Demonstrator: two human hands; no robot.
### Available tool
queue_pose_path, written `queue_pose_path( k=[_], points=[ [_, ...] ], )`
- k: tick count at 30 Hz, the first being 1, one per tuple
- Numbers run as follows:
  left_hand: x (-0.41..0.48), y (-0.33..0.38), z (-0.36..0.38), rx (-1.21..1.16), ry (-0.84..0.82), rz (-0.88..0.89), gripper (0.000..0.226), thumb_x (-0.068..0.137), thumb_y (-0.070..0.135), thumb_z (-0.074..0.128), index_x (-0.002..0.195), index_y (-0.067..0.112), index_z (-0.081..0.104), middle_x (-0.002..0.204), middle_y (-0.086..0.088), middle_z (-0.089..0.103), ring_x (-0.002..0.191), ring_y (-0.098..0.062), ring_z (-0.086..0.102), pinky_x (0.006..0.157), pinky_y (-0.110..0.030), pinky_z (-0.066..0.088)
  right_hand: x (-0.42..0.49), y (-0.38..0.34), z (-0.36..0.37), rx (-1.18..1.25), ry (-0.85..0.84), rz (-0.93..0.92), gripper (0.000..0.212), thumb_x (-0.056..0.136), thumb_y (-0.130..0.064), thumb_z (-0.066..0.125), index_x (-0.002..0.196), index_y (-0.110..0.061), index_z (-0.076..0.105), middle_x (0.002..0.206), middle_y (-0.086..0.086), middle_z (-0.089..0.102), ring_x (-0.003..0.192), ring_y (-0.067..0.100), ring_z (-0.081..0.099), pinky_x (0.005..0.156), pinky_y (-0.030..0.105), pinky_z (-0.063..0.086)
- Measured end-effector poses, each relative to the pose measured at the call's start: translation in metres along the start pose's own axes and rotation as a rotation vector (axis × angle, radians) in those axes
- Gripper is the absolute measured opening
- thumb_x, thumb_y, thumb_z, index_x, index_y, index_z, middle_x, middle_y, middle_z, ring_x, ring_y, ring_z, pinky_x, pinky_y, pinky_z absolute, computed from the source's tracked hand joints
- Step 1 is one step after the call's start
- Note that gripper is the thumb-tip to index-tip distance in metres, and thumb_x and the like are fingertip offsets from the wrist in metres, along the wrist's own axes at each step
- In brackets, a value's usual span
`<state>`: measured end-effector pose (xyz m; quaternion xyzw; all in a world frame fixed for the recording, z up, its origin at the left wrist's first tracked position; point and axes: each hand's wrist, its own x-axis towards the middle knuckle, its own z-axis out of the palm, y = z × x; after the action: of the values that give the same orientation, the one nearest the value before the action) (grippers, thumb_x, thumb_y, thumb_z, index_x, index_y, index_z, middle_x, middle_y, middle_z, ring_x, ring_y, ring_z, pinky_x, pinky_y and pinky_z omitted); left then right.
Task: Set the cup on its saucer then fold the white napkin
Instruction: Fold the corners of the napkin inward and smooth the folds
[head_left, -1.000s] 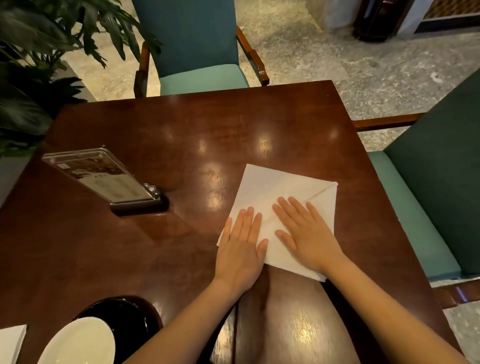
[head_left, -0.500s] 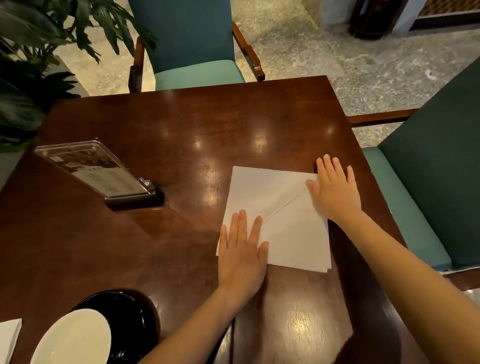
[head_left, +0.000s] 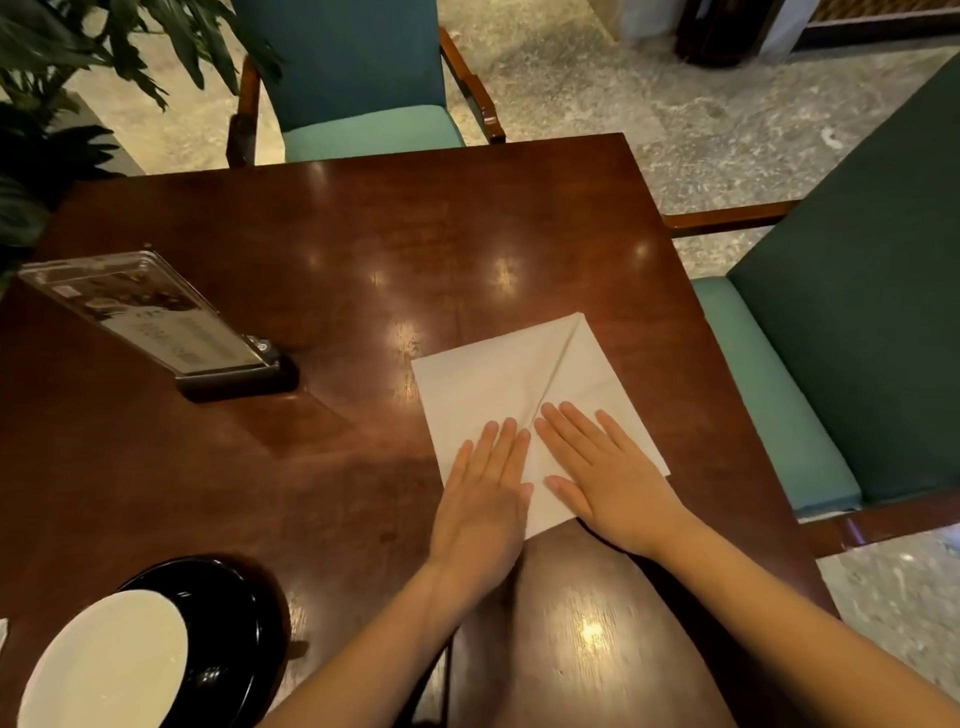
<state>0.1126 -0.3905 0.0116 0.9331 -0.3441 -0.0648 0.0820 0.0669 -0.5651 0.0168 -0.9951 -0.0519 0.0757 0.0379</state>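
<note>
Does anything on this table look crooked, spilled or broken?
Nothing spilled or broken. The white napkin lies turned at an angle to the table edges, under both flat hands, left hand and right hand.

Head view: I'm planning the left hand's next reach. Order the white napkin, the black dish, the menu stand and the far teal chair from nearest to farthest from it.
From the left hand:
1. white napkin, under the fingers.
2. black dish, lower left, near the table's edge.
3. menu stand, left side; its base is close to the dish's distance.
4. far teal chair, beyond the table.
</note>
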Motion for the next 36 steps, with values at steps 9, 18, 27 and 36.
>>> queue_pose_path(
  k=[9,18,27,36],
  points=[
    [-0.009,0.0,-0.011,0.044,-0.047,-0.014,0.061,0.097,0.049,0.012,0.145,0.014,0.027,0.151,-0.007,0.031,0.139,-0.024,0.027,0.111,-0.041,0.013,-0.002,0.009,-0.005,0.025,-0.026,-0.059,0.059,0.098,-0.05,0.019,0.149,-0.022,0.01,0.157,-0.003,0.006,0.145,0.016,0.003,0.115,0.035,0.0],
    [0.083,-0.065,-0.071,-0.108,0.088,-0.194,0.04,0.09,0.013,0.042,0.128,0.013,0.052,0.127,-0.011,0.055,0.119,-0.033,0.047,0.092,-0.042,0.04,-0.03,0.018,-0.02,0.169,0.243,0.266,0.041,0.092,-0.032,0.042,0.126,-0.011,0.05,0.125,0.009,0.056,0.109,0.028,0.053,0.089,0.039,0.043],
    [0.105,-0.099,-0.101,-0.125,-0.378,-0.139,0.019,0.091,0.022,0.054,0.093,0.005,0.063,0.097,-0.01,0.06,0.085,-0.024,0.052,0.07,-0.031,0.036,-0.03,0.039,-0.045,0.734,-0.059,0.772,0.019,0.089,-0.023,0.058,0.098,-0.007,0.06,0.095,0.011,0.063,0.081,0.023,0.057,0.074,0.037,0.049],
    [0.064,-0.123,-0.1,-0.751,-0.359,-0.418,0.016,0.086,0.014,0.065,0.095,0.001,0.066,0.081,-0.01,0.068,0.062,-0.013,0.06,0.049,-0.014,0.049,-0.035,0.029,-0.058,1.185,-0.042,0.727,0.013,0.091,-0.013,0.056,0.098,-0.002,0.058,0.082,0.012,0.068,0.07,0.019,0.065,0.057,0.023,0.055]
  ],
)
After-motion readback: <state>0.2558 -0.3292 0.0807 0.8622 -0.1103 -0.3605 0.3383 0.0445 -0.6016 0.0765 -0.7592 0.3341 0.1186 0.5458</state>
